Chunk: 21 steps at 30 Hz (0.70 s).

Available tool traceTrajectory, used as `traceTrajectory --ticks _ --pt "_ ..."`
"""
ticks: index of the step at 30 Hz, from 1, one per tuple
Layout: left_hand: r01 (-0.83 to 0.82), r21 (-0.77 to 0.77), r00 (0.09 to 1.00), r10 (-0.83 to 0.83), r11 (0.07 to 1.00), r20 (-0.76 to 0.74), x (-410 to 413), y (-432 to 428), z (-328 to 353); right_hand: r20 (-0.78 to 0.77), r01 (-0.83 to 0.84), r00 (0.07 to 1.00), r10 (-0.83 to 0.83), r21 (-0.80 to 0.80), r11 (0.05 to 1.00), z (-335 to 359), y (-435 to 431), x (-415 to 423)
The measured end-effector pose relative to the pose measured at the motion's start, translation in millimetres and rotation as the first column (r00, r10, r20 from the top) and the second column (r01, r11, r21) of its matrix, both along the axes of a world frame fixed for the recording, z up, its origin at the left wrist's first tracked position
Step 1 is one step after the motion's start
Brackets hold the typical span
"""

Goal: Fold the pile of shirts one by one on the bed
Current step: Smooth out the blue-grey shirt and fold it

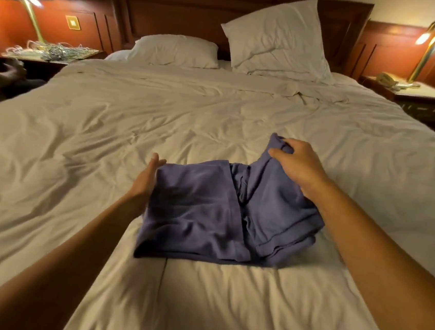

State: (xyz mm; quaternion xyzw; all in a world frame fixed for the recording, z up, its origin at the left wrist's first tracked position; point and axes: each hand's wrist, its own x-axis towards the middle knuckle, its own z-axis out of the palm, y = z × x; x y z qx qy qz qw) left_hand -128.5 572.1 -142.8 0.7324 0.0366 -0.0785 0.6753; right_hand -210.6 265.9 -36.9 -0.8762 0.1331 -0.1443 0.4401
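1. One slate-blue cotton shirt (200,211), partly folded, lies on the near middle of the wide bed with its crumpled cream sheet (217,105), between the person's two bare forearms.
2. Its left half lies flat in a rough rectangle. Its right half is bunched and lifted off the sheet at the far corner.
3. The left hand (146,179) stands on its edge against the shirt's left side. Its fingers are straight and held together, touching the cloth without closing on it.
4. The right hand (299,165) grips the raised far-right corner of the shirt, fingers and thumb curled round a gathered fold and holding it above the bed.
5. At the head of the bed, one white pillow (174,50) lies flat, and a second white pillow (278,37) leans upright against the dark wooden headboard (179,10).
6. A brass lamp (31,13) is lit over the left nightstand, which holds a tangle of pale cables (54,51).
7. Another lit brass lamp (433,45) stands on the right nightstand beside a cream telephone (386,79).
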Motion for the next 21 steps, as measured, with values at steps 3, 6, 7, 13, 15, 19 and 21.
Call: traceTrajectory --ticks 3,6,7,13,15,19,21 --pt "0.001 -0.160 0.987 -0.027 0.987 -0.161 -2.1 19.4 23.9 -0.138 -0.282 0.951 0.276 -0.030 0.959 26.2 84.6 22.3" --pt "0.029 -0.182 0.969 -0.073 0.983 -0.237 -11.4 39.8 32.3 -0.342 -0.449 0.827 0.447 0.078 0.890 20.7 155.2 34.7" --pt "0.071 -0.174 0.962 -0.114 0.982 -0.248 -15.2 44.8 31.5 -0.339 -0.433 0.832 0.440 0.101 0.896 15.1 168.3 37.6" --pt "0.243 -0.033 0.952 -0.245 0.969 -0.182 -27.7 49.9 19.6 -0.393 -0.475 0.855 0.337 -0.336 0.813 -63.0 141.2 45.7" --pt "0.267 0.047 0.945 -0.252 0.963 -0.210 -23.7 51.0 14.3 -0.439 -0.529 0.819 0.370 -0.327 0.783 -91.9 118.4 50.5" --pt "0.325 0.238 0.931 -0.265 0.915 -0.250 -17.2 51.2 10.2 -0.076 -0.260 0.965 0.252 -0.423 0.868 -101.2 95.5 82.5" --pt "0.340 0.313 0.930 -0.267 0.887 -0.254 -14.8 49.4 8.6 -0.157 -0.347 0.937 0.312 -0.494 0.797 -98.8 96.6 101.4"
